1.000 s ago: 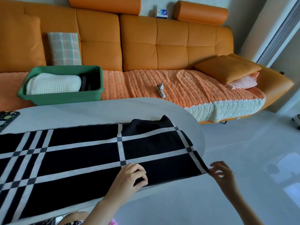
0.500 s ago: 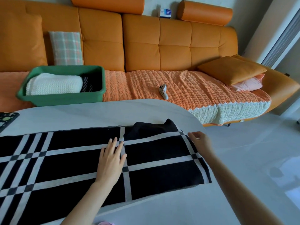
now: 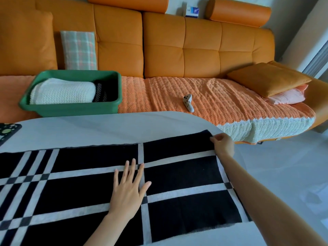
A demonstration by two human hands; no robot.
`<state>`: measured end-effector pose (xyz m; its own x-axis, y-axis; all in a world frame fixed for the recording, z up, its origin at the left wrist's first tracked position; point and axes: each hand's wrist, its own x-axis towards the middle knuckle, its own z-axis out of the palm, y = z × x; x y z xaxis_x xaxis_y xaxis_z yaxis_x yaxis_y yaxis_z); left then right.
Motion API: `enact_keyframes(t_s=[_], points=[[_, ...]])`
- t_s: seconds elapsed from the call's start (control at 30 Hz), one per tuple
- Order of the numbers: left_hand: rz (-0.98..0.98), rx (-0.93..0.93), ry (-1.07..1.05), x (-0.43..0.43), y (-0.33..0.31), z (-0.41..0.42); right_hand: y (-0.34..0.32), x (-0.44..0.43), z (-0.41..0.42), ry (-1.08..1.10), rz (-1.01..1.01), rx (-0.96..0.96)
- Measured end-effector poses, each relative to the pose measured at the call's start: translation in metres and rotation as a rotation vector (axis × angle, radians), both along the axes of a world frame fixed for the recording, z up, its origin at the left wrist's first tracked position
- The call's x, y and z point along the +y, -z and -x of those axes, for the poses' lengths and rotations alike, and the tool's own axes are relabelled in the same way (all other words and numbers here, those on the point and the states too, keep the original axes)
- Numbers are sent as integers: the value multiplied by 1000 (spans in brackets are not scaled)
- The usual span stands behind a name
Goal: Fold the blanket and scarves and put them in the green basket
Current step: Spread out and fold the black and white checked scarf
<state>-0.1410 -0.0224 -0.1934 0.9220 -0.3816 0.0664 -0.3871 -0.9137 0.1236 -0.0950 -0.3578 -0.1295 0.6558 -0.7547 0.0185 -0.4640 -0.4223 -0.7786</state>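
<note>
The scarf (image 3: 177, 174) lies flat on the table (image 3: 124, 128), across the lower half of the frame. The left hand (image 3: 126, 194) presses its centre with fingers straight and spread. The right hand (image 3: 222, 144) pinches the far corner at centre right. To fold cleanly, I would anchor with the left palm, draw that corner taut, then match edge to edge. The scarf's right end sits at the table's curved edge, with open floor (image 3: 284, 174) beyond and bare table behind. The basket (image 3: 71, 110), upper left, holds a blanket (image 3: 62, 94) and 1 striped scarf (image 3: 101, 93).
</note>
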Motion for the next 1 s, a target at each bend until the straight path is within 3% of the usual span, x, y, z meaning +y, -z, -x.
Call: enact_keyframes(t_s=[0.1,0.23,0.37,0.53,0.8,0.9,1.0], points=[[-16,-1,-17,0,2,1,11,3,-1,-31,-10,29],[-19,1,-15,-1,2,1,16,4,-8,-130,19,216],[-24,-10,-23,-3,2,0,-4,-7,-19,-190,-85,363],[-29,37,-26,-3,0,1,-2,-15,-15,-147,-1,195],[53,96,-27,-9,-16,-31,20,1,-8,-110,227,161],[61,117,-34,-13,-26,-57,25,13,-14,-222,432,117],[24,149,-3,-14,-26,-75,31,29,-24,-420,478,116]])
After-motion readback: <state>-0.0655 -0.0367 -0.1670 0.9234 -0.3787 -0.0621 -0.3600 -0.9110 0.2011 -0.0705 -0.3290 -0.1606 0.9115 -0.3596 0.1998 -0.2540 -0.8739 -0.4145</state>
